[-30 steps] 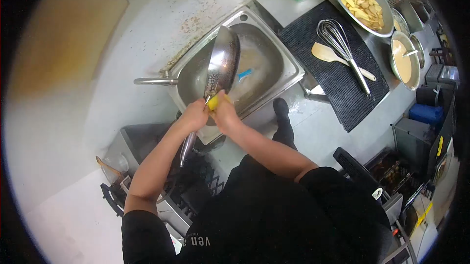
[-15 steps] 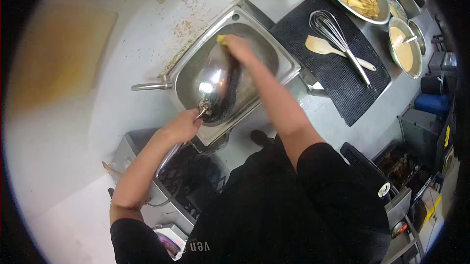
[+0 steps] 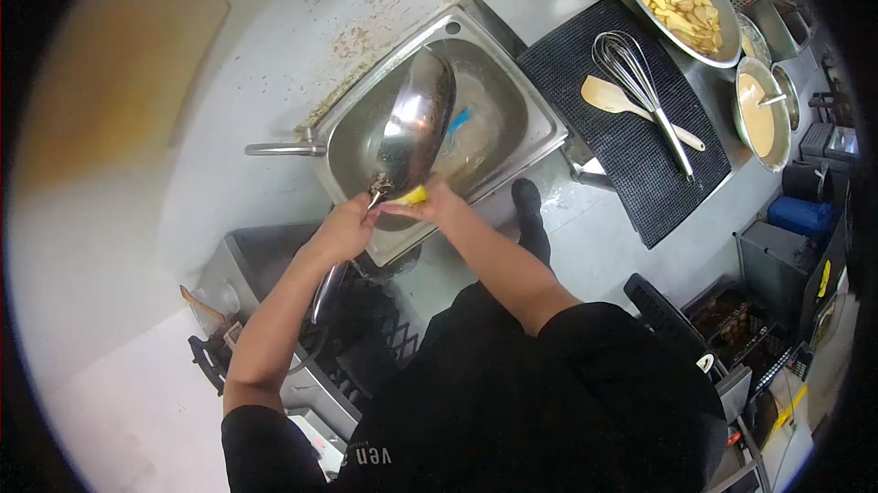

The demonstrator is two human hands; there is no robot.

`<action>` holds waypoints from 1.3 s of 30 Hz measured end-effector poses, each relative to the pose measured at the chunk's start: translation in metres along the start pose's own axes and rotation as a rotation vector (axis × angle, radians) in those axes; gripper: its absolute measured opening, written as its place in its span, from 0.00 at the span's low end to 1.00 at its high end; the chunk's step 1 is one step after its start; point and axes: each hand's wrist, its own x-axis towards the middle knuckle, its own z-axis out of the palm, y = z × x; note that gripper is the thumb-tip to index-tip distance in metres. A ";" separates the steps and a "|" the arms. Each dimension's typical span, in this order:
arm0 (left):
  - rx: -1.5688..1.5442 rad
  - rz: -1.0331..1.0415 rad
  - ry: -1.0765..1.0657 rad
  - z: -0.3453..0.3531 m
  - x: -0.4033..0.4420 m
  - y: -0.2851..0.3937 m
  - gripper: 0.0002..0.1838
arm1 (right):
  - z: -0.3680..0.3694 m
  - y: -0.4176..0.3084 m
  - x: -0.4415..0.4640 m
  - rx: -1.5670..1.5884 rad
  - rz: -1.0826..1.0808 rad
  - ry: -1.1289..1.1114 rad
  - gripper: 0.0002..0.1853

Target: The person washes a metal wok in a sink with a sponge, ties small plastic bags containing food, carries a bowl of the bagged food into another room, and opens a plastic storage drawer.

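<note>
My left hand (image 3: 346, 230) grips the handle (image 3: 327, 294) of a metal pan (image 3: 419, 118), tilted over the sink (image 3: 546, 133). My right hand (image 3: 439, 204) clasps a yellow sponge (image 3: 415, 196) near the pan's handle end.

The person is wearing a loose black fabric T-shirt (image 3: 549, 392) — its short black left sleeve (image 3: 270, 449) and matching black right sleeve (image 3: 617, 342) are both covering only the upper stretch, leaving the forearms (image 3: 285, 310) and hands (image 3: 347, 230) bare. Small white printed letters (image 3: 373, 457) are standing out on the shirt's left front. A dark trouser leg (image 3: 538, 241) is showing too — it is meeting a black, round-toed shoe (image 3: 526, 194).
</note>
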 end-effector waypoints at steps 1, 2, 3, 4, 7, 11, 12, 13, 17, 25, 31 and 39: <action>0.081 0.192 0.135 0.003 0.004 -0.005 0.10 | 0.003 0.008 0.001 0.032 -0.034 -0.058 0.32; 0.073 0.191 0.139 0.007 0.007 -0.009 0.10 | 0.004 0.014 -0.001 0.061 -0.067 -0.117 0.31; 0.106 0.128 0.122 0.007 0.010 -0.005 0.09 | 0.018 0.019 -0.018 0.097 -0.086 -0.064 0.28; 0.138 0.064 0.105 0.007 0.013 0.000 0.09 | 0.020 0.019 -0.020 0.089 -0.084 -0.059 0.28; 0.176 -0.016 0.134 0.007 0.021 0.010 0.09 | 0.032 0.020 -0.032 0.138 -0.215 -0.071 0.24; 0.232 -0.043 0.141 0.027 0.038 -0.016 0.10 | 0.052 0.000 -0.071 0.005 -0.405 0.163 0.19; 0.243 -0.038 0.145 0.033 0.041 -0.021 0.10 | 0.054 -0.006 -0.078 -0.105 -0.466 0.160 0.20; 0.253 -0.035 0.147 0.040 0.044 -0.026 0.10 | 0.056 -0.012 -0.088 -0.116 -0.458 0.161 0.20; 0.180 -0.027 0.153 0.058 0.050 -0.049 0.10 | 0.030 -0.058 -0.108 -0.832 -0.654 0.176 0.14; -0.063 -0.046 -0.001 -0.003 0.045 -0.065 0.15 | 0.041 -0.146 -0.073 -2.337 -0.514 0.653 0.20; -0.075 -0.174 -0.126 -0.033 0.043 -0.055 0.17 | -0.023 -0.187 0.059 -3.251 -0.728 0.449 0.15; 0.040 0.057 0.003 0.019 0.036 -0.090 0.15 | 0.090 -0.170 -0.045 -3.389 0.179 0.833 0.13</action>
